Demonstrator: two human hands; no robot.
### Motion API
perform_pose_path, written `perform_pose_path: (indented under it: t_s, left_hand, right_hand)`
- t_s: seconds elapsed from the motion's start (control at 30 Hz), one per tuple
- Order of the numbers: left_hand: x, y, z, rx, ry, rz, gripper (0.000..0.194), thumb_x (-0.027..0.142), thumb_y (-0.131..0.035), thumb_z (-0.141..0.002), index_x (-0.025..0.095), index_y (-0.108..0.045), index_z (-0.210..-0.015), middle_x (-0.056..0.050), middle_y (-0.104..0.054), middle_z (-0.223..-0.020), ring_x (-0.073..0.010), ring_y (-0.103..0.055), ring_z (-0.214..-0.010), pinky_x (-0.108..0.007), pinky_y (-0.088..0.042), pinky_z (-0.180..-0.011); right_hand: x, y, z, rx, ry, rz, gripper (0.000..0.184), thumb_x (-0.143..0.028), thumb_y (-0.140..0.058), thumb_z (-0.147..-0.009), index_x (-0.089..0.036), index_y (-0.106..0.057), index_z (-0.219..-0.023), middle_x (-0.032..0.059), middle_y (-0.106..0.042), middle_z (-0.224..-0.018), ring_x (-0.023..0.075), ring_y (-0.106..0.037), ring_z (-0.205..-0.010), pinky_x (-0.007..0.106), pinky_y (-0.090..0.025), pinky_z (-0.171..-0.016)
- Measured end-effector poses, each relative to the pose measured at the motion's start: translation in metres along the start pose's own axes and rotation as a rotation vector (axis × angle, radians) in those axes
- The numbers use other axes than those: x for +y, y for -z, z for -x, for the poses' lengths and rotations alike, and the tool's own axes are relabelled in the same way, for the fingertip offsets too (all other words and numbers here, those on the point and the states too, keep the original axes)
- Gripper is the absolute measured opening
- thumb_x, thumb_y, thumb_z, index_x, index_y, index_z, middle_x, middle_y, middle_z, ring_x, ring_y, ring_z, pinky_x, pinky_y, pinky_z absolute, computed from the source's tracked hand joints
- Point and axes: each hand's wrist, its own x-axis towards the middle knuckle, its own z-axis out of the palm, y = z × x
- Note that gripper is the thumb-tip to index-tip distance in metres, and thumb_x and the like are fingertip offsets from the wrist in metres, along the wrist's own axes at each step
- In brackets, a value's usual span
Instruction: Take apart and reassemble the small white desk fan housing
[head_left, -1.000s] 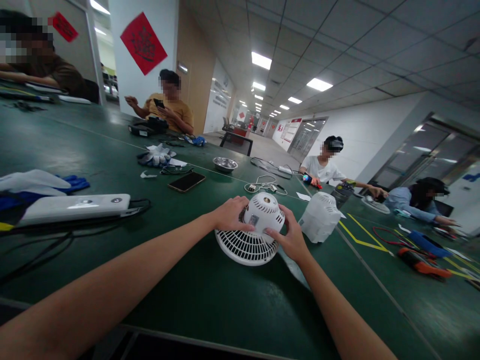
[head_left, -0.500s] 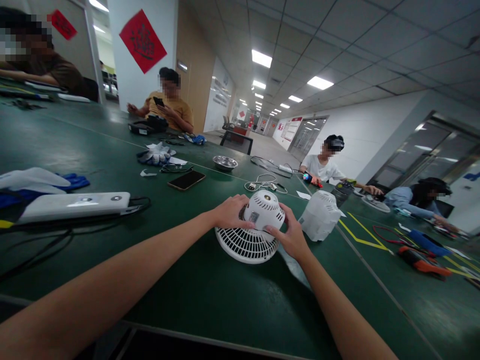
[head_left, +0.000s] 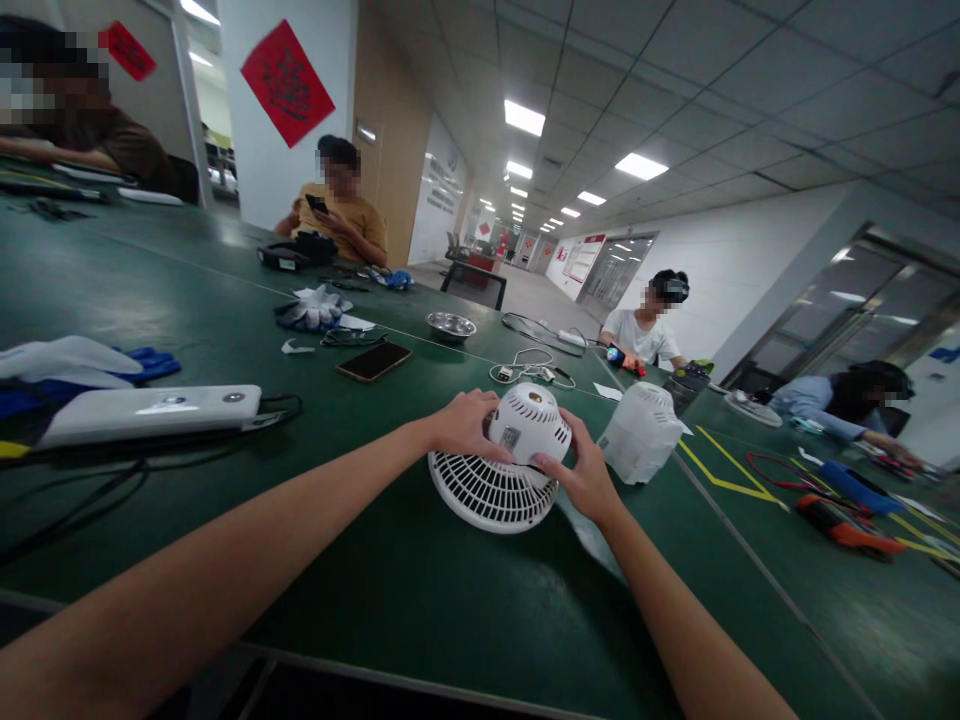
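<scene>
A white fan (head_left: 531, 415) rests on the green table with its round slatted grille (head_left: 487, 495) downward and its vented motor housing on top. My left hand (head_left: 469, 425) grips the left side of the housing, thumb across its front. From the right, my right hand (head_left: 583, 462) wraps round the same housing, its thumb close to the left one. Part of the grille is covered by the housing and my hands. Just right of my right hand stands a white vented plastic piece (head_left: 641, 435).
Beyond the fan lie a white cable (head_left: 529, 372), a phone (head_left: 373, 361) and a metal bowl (head_left: 450, 326). A white device (head_left: 154, 412) and gloves (head_left: 67, 362) are at left. An orange tool (head_left: 847, 525) lies at right. Several people sit around the table.
The fan's grille has shifted very slightly down toward me; both hands keep their hold on the housing. Across the table, the co-worker in white has drawn an outstretched arm back.
</scene>
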Motion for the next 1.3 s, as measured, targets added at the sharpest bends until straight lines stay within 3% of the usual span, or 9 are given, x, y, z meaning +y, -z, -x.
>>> perform_pose_path:
  t_s: [0.13,0.3,0.47,0.57,0.83,1.3]
  left_hand:
    - [-0.005,-0.003,0.002,0.025,-0.033,0.017,0.077,0.073,-0.069,-0.071,0.021,-0.061,-0.127,-0.01,-0.061,-0.128,-0.0328,-0.053,-0.116,-0.046,-0.039,-0.099]
    - [-0.008,-0.007,0.003,0.059,-0.074,-0.008,0.082,0.075,-0.068,-0.07,0.023,-0.057,-0.133,-0.01,-0.06,-0.128,-0.0335,-0.053,-0.116,-0.048,-0.039,-0.1]
    - [-0.004,-0.005,0.004,0.019,-0.065,-0.031,0.088,0.08,-0.064,-0.071,0.022,-0.055,-0.136,-0.011,-0.057,-0.127,-0.0339,-0.052,-0.116,-0.048,-0.038,-0.1]
    - [-0.003,-0.003,0.005,-0.01,-0.055,-0.03,0.091,0.082,-0.061,-0.071,0.021,-0.053,-0.139,-0.013,-0.055,-0.13,-0.0344,-0.05,-0.118,-0.048,-0.037,-0.101]
    - [-0.003,-0.004,0.004,-0.022,-0.022,-0.021,0.09,0.082,-0.06,-0.071,0.021,-0.053,-0.137,-0.012,-0.055,-0.13,-0.0332,-0.051,-0.118,-0.046,-0.037,-0.101]
    - [0.0,0.0,0.006,-0.052,0.007,0.001,0.09,0.082,-0.059,-0.072,0.022,-0.052,-0.139,-0.012,-0.054,-0.131,-0.0338,-0.05,-0.119,-0.048,-0.038,-0.101]
  right_hand:
    - [-0.002,-0.004,0.002,0.061,0.085,0.102,0.076,-0.039,-0.077,-0.081,-0.024,-0.042,-0.147,0.0122,-0.058,-0.139,0.0307,-0.06,-0.121,0.051,-0.049,-0.104]
    - [-0.006,-0.011,0.006,0.297,0.264,0.235,0.078,-0.035,-0.081,-0.076,-0.024,-0.046,-0.144,0.0132,-0.057,-0.138,0.0332,-0.055,-0.127,0.055,-0.044,-0.108]
    - [-0.007,-0.008,0.0,0.682,0.217,-0.057,0.084,-0.041,-0.078,-0.074,-0.021,-0.038,-0.145,0.0154,-0.049,-0.143,0.0328,-0.052,-0.13,0.055,-0.041,-0.11]
    - [-0.003,0.001,-0.005,0.793,0.121,-0.209,0.079,-0.044,-0.073,-0.078,-0.019,-0.036,-0.144,0.0166,-0.05,-0.141,0.0298,-0.055,-0.126,0.051,-0.044,-0.107]
    - [0.031,0.0,-0.012,0.807,-0.185,-0.393,0.069,-0.049,-0.07,-0.08,-0.024,-0.039,-0.137,0.0111,-0.061,-0.127,0.0246,-0.067,-0.104,0.044,-0.058,-0.083]
    - [0.028,-0.007,-0.009,0.78,-0.181,-0.353,0.072,-0.049,-0.073,-0.079,-0.019,-0.042,-0.137,0.0135,-0.064,-0.124,0.0283,-0.067,-0.106,0.048,-0.056,-0.089]
